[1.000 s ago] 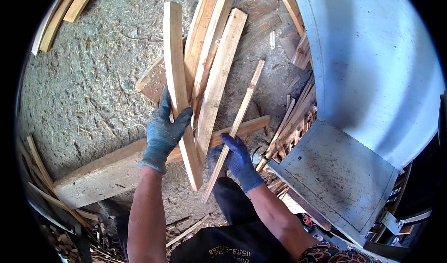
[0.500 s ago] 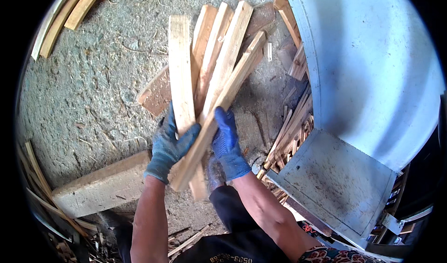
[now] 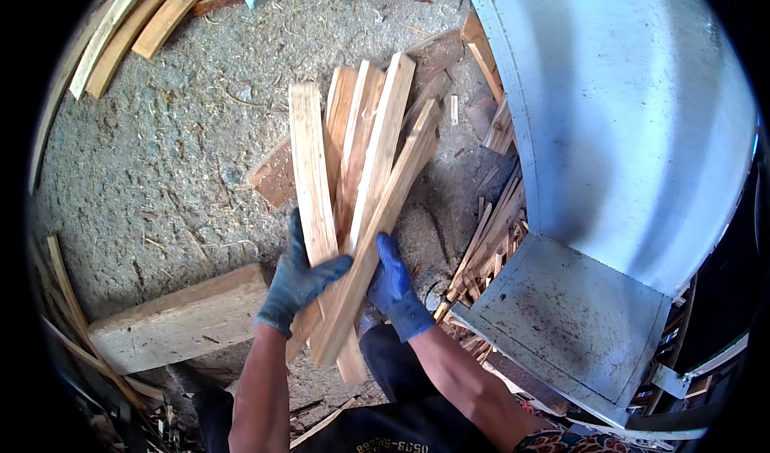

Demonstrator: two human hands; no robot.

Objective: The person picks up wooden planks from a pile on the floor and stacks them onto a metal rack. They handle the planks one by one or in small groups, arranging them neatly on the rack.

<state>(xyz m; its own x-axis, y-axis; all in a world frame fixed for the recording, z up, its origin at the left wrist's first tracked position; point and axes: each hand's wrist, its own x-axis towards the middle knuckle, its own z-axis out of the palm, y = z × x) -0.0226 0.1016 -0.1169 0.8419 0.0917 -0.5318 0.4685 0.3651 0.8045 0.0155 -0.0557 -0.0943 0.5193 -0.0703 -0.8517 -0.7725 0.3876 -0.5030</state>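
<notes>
Both hands wear knitted work gloves and grip a fanned bundle of pale wooden battens (image 3: 377, 160) between them. From the left side my left hand (image 3: 301, 284) is closed round the lower part, its thumb lying across the front. My right hand (image 3: 393, 284), in a bluer glove, presses on the right side of the bundle with its fingers partly hidden behind the wood. The battens spread apart at their far ends and cross at the near ends. Beneath them, short brown boards (image 3: 275, 174) lie on the floor.
A thick timber block (image 3: 180, 320) lies at the left. On the right stands a light-blue metal machine housing (image 3: 634, 116) with a flat grey ledge (image 3: 569, 320). Thin wood offcuts (image 3: 489, 244) pile beside it. Long strips (image 3: 172, 16) lie at the far left.
Both hands have drawn the batten bundle nearer to me, and its far ends sit lower in view. The view has shifted slightly, showing more of the far floor.
</notes>
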